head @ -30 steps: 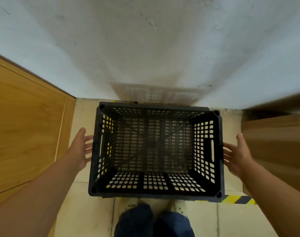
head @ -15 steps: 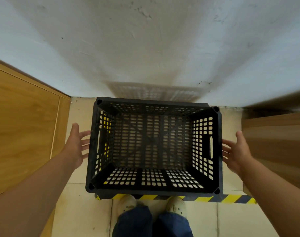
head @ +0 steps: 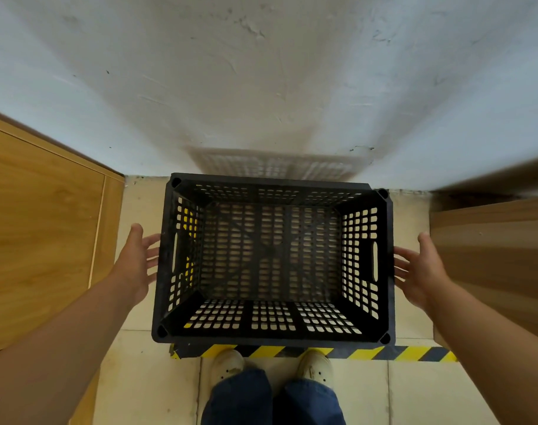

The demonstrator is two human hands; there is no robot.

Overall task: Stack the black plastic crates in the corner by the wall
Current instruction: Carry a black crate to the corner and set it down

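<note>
A black perforated plastic crate (head: pixel 272 337) stands open side up in front of me, its far rim close to the white wall (head: pixel 261 87). Whether another crate lies under it is hidden. My left hand (head: pixel 136 262) is beside the crate's left side, fingers straight and spread, fingertips at the rim by the handle slot. My right hand (head: pixel 418 268) mirrors it at the right side, fingers straight, tips at the rim. Neither hand grips anything.
A wooden panel (head: pixel 40 234) runs along the left and a wooden board (head: pixel 491 256) along the right. Yellow-black hazard tape (head: pixel 384 352) crosses the tiled floor under the crate's near edge. My shoes (head: pixel 228 365) stand just behind the tape.
The crate sits slightly farther from my feet, showing more hazard tape. Both hands stay open beside it, with the fingertips a little closer to its sides.
</note>
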